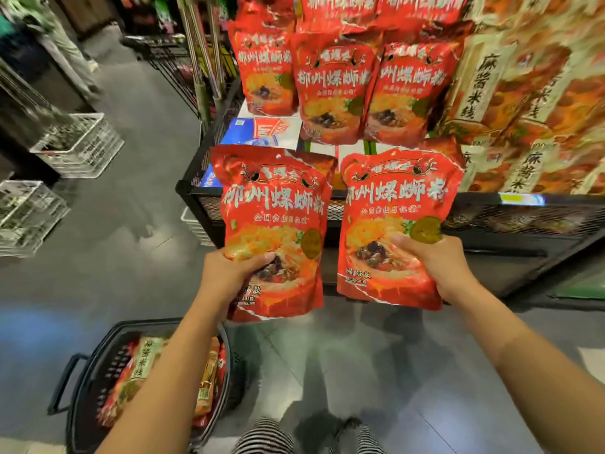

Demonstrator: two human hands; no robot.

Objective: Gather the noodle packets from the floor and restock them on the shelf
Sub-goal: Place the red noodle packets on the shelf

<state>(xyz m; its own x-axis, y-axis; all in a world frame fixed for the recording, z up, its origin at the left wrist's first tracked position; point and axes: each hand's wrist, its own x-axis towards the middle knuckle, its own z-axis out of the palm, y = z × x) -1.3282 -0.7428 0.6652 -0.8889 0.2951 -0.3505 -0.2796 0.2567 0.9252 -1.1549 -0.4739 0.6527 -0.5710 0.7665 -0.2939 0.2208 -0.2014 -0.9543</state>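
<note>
Both our hands are grasping, left hand (226,271) with fingers (259,259) curled round the left noodle packet (273,221), right hand (437,258) round the right noodle packet (391,211), each red, upright, printed 柳州螺蛳粉, just before the black wire shelf (556,217).

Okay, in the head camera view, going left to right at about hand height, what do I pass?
white crate → left hand → left noodle packet → right noodle packet → right hand → black mesh shelf rail
</note>
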